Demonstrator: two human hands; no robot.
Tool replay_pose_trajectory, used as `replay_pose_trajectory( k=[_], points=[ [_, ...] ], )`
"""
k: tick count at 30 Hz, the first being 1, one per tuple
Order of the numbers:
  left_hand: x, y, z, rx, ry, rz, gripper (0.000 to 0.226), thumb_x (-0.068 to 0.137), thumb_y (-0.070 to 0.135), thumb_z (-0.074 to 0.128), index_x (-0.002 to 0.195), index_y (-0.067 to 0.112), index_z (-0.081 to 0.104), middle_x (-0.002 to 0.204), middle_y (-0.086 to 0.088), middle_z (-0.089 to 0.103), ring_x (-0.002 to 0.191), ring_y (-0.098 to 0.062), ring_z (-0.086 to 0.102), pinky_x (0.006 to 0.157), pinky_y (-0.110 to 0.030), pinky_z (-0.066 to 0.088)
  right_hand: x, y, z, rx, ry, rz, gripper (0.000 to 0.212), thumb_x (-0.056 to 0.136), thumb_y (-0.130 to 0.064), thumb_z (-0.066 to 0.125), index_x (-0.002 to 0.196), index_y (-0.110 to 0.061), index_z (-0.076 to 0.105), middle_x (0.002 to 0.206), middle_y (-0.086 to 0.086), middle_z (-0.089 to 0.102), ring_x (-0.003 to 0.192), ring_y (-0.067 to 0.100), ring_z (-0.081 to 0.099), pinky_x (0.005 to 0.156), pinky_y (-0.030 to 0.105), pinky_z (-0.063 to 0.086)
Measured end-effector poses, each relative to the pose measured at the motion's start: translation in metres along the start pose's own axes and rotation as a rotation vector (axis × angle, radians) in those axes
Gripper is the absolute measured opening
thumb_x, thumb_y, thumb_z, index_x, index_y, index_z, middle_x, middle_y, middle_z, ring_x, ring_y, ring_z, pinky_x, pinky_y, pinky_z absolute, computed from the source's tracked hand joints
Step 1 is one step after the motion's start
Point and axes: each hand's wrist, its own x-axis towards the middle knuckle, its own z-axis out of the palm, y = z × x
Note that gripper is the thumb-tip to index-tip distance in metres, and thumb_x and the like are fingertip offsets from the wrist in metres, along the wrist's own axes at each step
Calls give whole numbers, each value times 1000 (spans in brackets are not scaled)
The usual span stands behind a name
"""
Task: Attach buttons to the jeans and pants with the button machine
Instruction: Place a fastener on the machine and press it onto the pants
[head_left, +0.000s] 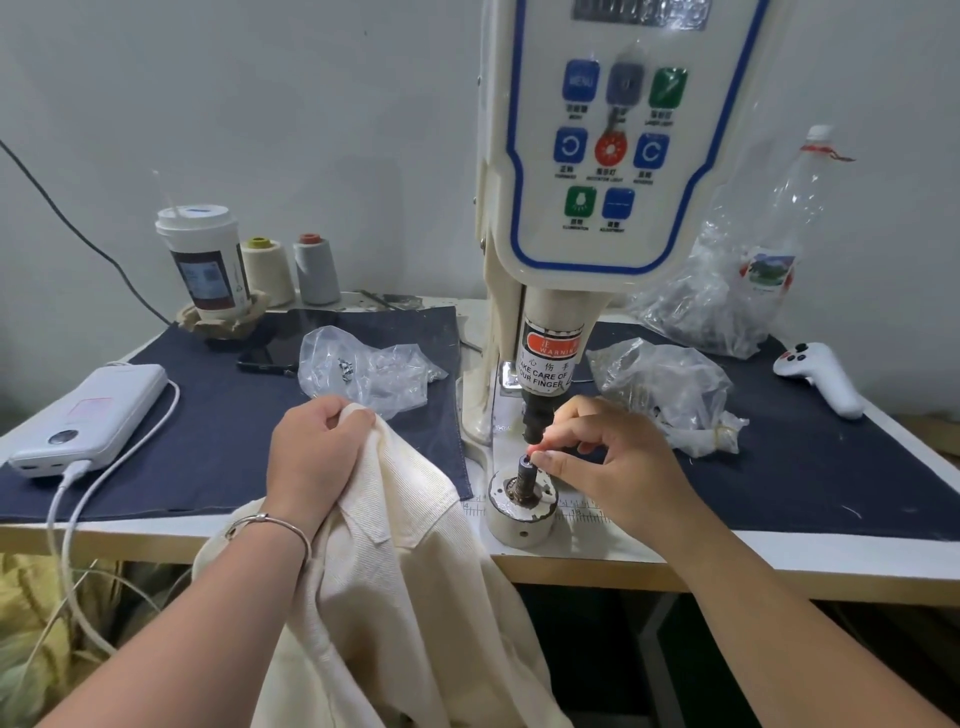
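Cream-white plastic fronts the button machine (597, 208), which rises from the middle of the desk (779, 558) near its back edge; its black punch tip hangs directly above the round metal die (521, 512) at the front edge. Cream corduroy pants (410, 571) spill over that front edge to the left of the die, none of the cloth over the die yet.

Her left hand (311, 462) has its fingers curled tight round a bunched fold of the pants, holding it up just left of the machine's base. Her right hand (613, 457) pinches thumb and forefinger together at the top of the post standing up from the die, right under the punch; whatever small part sits between the fingertips is too tiny for me to make out.

That is my worry. If the punch drops while those fingertips are under it, they get crushed, as the warning label above them says. A part seated crooked on the post would likely set badly or jam. Loose cloth could also drag across and knock the part off.

Two clear bags (363, 371) of hardware lie either side of the machine.
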Motion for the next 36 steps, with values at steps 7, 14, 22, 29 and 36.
replay_pose_trajectory(
  k=[7, 14, 22, 29, 36],
  points=[
    [-8, 19, -11, -141, -131, -89, 37, 86, 20, 65, 62, 1, 46, 64, -6, 34, 66, -21, 33, 62, -33, 28, -20, -12, -15, 82, 109, 65, 11, 80, -8, 76, 76, -18, 75, 79, -7, 68, 76, 10, 60, 71, 19, 48],
    [-33, 80, -80, -365, -749, -28, 44, 81, 34, 70, 89, -9, 67, 77, -16, 58, 71, -26, 52, 58, -29, 40, -43, -51, -31, 416, 47, 136, 14, 86, -6, 68, 80, -15, 77, 75, 4, 73, 75, 17, 68, 71, 16, 52],
    [-83, 154, -107, -328, -1040, 101, 23, 82, 18, 67, 100, 11, 80, 89, -13, 76, 75, -16, 70, 64, -20, 54, -35, -104, -21, 780, -395, 72, 31, 84, -8, 58, 115, -4, 63, 106, 16, 67, 102, 21, 63, 92, 33, 47],
    [-86, 171, -110, -409, -1102, 146, 12, 81, 15, 70, 87, 7, 77, 80, -10, 73, 68, -18, 68, 62, -23, 53, -44, -87, -49, 694, -548, 139, 11, 77, -16, 60, 72, -7, 58, 72, 8, 51, 72, 17, 48, 69, 23, 38],
    [-99, 134, -77, -710, -1105, 94, 14, 83, 22, 66, 71, 16, 62, 68, 1, 58, 61, -11, 54, 61, -18, 45, -49, -53, -64, 1089, -443, 198, 17, 72, -17, 73, 70, -6, 60, 70, 11, 51, 61, 21, 48, 57, 30, 37]
  ],
)
